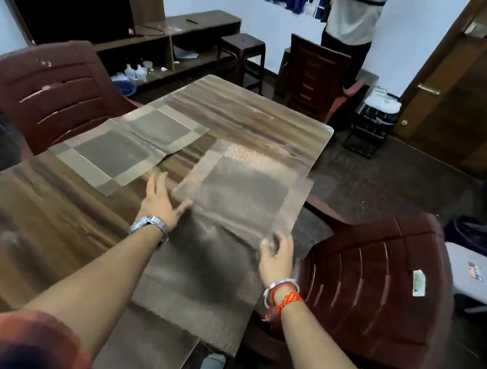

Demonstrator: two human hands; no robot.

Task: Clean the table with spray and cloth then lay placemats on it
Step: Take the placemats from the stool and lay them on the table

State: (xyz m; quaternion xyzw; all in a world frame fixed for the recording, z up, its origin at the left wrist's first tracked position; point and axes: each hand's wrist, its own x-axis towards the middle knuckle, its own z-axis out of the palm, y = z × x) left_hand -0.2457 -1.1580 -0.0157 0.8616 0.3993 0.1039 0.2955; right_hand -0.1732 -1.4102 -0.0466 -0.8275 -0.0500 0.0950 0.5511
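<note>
A woven brown and beige placemat (127,150) lies flat on the left side of the wooden table (257,118). A second, blurred placemat (236,189) is partly unfolded over the table's right edge, its near half (198,280) resting on the table and hanging past the edge. My left hand (161,200), wearing a watch, has its fingers spread on the mat's left edge. My right hand (277,258), with bracelets on the wrist, grips the mat's right side near the fold. No spray bottle or cloth is in view.
Dark red plastic chairs stand at the left (53,91) and right (373,298) of the table, a wooden chair (314,72) at the far end. A person (353,20) stands at the back. A TV unit (131,42) and stool (242,51) line the wall.
</note>
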